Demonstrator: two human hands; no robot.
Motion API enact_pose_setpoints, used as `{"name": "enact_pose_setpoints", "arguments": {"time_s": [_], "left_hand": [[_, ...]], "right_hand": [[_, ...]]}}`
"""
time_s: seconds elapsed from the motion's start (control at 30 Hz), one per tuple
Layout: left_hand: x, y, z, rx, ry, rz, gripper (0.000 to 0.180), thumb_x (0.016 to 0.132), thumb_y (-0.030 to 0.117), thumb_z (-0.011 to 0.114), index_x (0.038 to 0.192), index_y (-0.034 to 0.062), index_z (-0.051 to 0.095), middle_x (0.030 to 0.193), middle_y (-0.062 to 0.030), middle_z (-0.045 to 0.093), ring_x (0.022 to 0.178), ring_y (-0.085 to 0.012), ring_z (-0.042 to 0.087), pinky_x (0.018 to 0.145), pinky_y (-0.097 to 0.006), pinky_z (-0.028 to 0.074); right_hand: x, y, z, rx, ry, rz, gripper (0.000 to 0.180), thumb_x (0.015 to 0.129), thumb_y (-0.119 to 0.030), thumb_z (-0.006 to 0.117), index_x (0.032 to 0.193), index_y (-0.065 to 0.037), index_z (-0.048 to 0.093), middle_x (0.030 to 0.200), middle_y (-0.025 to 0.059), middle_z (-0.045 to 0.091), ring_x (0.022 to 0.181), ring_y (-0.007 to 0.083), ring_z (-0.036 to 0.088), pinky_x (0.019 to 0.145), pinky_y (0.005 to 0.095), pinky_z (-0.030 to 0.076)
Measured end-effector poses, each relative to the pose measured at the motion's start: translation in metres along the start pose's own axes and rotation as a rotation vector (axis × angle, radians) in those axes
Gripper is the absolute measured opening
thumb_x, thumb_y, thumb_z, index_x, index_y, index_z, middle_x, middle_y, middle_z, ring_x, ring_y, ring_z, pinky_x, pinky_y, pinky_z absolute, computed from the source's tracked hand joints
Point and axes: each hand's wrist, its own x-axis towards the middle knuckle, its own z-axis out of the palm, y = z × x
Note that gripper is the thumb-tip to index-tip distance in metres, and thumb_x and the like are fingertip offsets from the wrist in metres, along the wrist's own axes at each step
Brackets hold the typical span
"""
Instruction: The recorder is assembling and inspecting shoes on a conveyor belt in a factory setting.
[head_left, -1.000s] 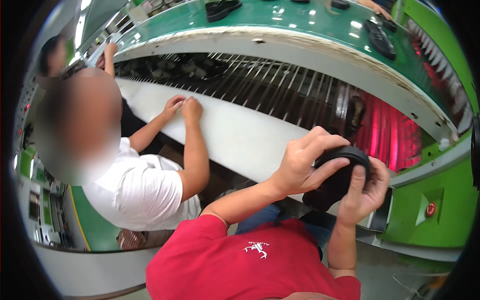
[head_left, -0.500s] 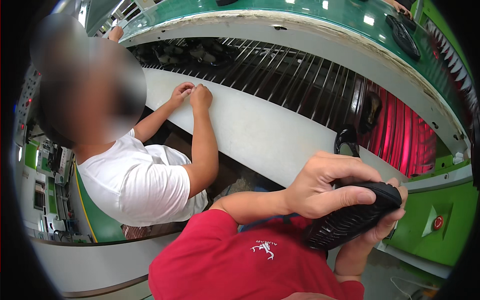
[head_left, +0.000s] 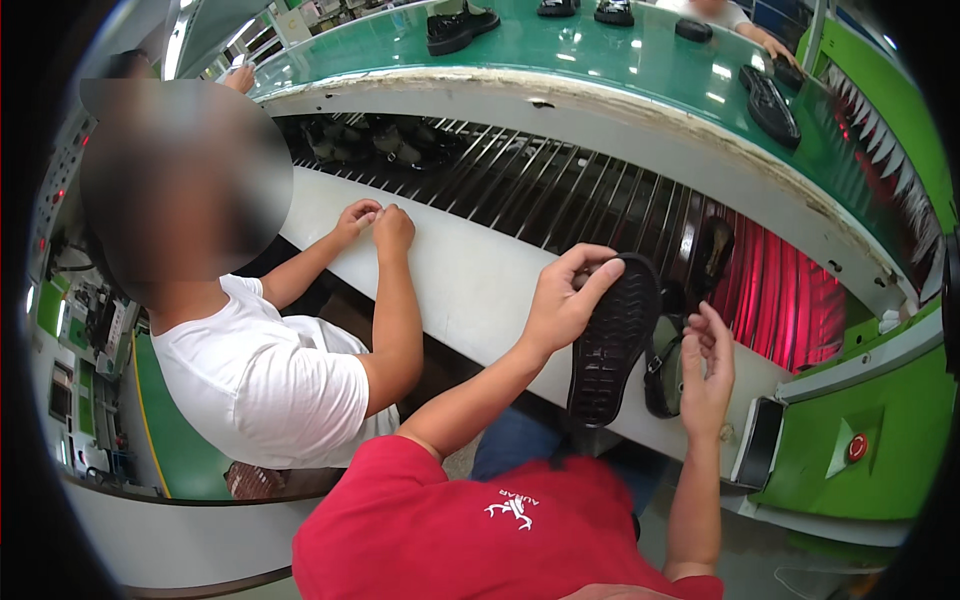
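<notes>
My left hand [head_left: 572, 300] pinches a black shoe sole [head_left: 612, 345] near its upper end, thumb on the treaded face, which is turned toward me. The sole hangs upright above the pale ledge. My right hand [head_left: 708, 375] is open, fingers apart and raised, to the right of the sole. Between them, partly hidden behind the sole, is a dark shoe [head_left: 662, 372] with a strap; whether my right fingertips touch it I cannot tell.
A co-worker in a white shirt [head_left: 270, 370] sits at my left, hands together over the pale ledge [head_left: 470, 270]. Beyond runs a roller conveyor [head_left: 560, 190] with shoes and a red-lit section. A green belt [head_left: 600, 60] carries soles and shoes. A green machine panel [head_left: 830, 440] stands right.
The sole has moved left and up, turning from tilted to upright. My right hand has let go of it and opened. The view has shifted, showing more of the green belt.
</notes>
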Motion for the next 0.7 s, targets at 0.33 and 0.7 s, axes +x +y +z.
{"name": "enact_pose_setpoints", "arguments": {"time_s": [0.33, 0.7], "left_hand": [[-0.029, 0.042, 0.030, 0.261, -0.108, 0.482, 0.025, 0.100, 0.006, 0.074, 0.124, 0.0001, 0.069, 0.101, -0.0156, 0.073, 0.088, -0.0270, 0.074, 0.079, -0.035, 0.058], [-0.048, 0.101, 0.014, 0.323, -0.205, 0.679, 0.034, 0.089, 0.008, 0.085, 0.122, 0.0045, 0.076, 0.092, -0.0103, 0.074, 0.075, -0.0275, 0.073, 0.065, -0.035, 0.058]], "right_hand": [[0.000, -0.045, 0.035, 0.025, 0.065, -0.241, 0.049, 0.099, -0.015, 0.081, 0.142, 0.000, 0.063, 0.125, 0.0138, 0.067, 0.114, 0.0223, 0.067, 0.100, 0.0343, 0.054], [-0.019, -0.066, 0.016, 0.011, 0.120, -0.382, 0.033, 0.101, -0.025, 0.080, 0.117, 0.003, 0.075, 0.102, 0.0134, 0.079, 0.092, 0.0195, 0.074, 0.086, 0.0321, 0.057]]}}
